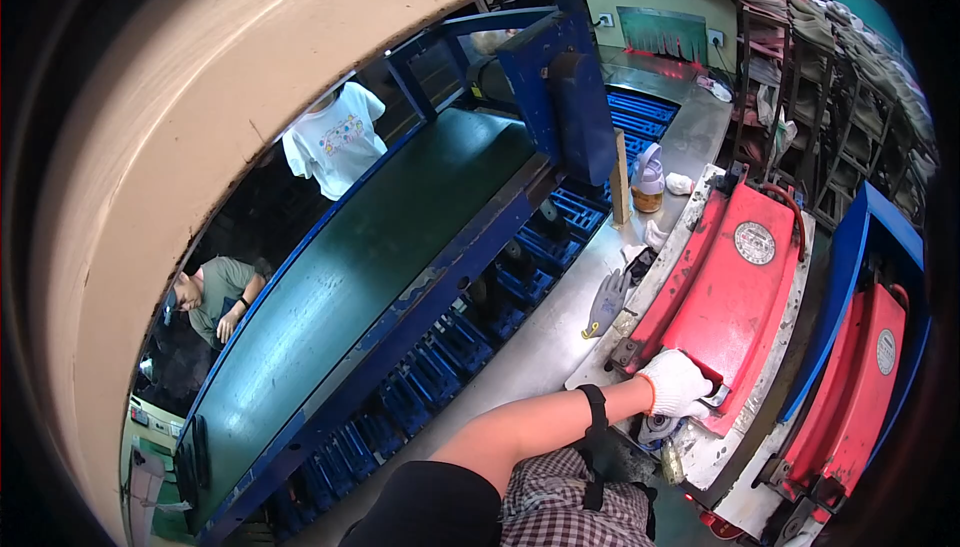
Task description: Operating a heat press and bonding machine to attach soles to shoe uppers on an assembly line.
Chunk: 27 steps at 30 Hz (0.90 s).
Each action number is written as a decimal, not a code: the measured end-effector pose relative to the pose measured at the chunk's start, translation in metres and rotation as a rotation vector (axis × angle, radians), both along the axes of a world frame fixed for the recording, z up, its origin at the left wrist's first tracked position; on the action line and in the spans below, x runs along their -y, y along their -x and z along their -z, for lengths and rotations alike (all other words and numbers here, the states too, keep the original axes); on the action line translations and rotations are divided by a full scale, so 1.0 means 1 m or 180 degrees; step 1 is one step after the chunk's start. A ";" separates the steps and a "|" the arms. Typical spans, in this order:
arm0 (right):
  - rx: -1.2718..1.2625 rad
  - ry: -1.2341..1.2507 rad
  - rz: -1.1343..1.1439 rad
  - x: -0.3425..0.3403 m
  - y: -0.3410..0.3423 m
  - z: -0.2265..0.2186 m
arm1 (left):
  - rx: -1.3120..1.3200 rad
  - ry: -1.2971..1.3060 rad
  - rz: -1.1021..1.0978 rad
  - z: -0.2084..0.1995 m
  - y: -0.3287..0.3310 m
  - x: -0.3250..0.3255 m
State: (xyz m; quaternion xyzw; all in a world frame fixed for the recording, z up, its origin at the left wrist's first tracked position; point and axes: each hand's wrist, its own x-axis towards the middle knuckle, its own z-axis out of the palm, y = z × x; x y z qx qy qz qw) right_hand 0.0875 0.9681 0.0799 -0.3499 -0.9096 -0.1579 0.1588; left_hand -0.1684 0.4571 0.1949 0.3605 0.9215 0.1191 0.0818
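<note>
While the person's left hand (675, 383), in a white glove, is clamping its fingers around a metal handle (719, 396) at the near end of the red cover (745, 287), a grey glove (606, 304) is lying left of that cover, a lidded bottle (648, 185) is standing to its upper left, and a second red unit (855, 387) is sitting to its right.

Belt (370, 247) left, machine (735, 292) right — bottle (648, 185) between (loose glove (608, 302) before it)
</note>
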 end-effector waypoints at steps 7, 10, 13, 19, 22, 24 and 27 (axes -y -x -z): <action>0.0171 -0.0510 -0.0268 -0.031 -0.004 0.022 | 0.0108 0.0080 -0.0025 -0.001 0.001 0.000; 0.0162 -0.0762 -0.0142 -0.042 -0.005 0.035 | 0.0090 0.0040 -0.0015 -0.002 0.000 0.000; 0.0096 -0.0883 -0.0142 -0.048 -0.005 0.047 | 0.0082 0.0049 -0.0013 -0.003 0.000 0.000; 0.0442 -0.1593 0.0167 -0.053 -0.007 0.057 | 0.0047 0.0092 -0.0028 -0.001 0.000 0.000; 0.0040 -0.1689 -0.0549 -0.052 -0.009 0.052 | 0.0035 0.0012 -0.0004 0.001 0.000 0.000; -0.0149 -0.1888 -0.0671 -0.049 -0.010 0.048 | 0.0011 -0.0035 -0.0007 0.002 0.000 0.000; -0.0539 -0.1335 -0.0754 -0.046 -0.010 0.044 | -0.0012 -0.0046 -0.0016 0.002 0.000 0.000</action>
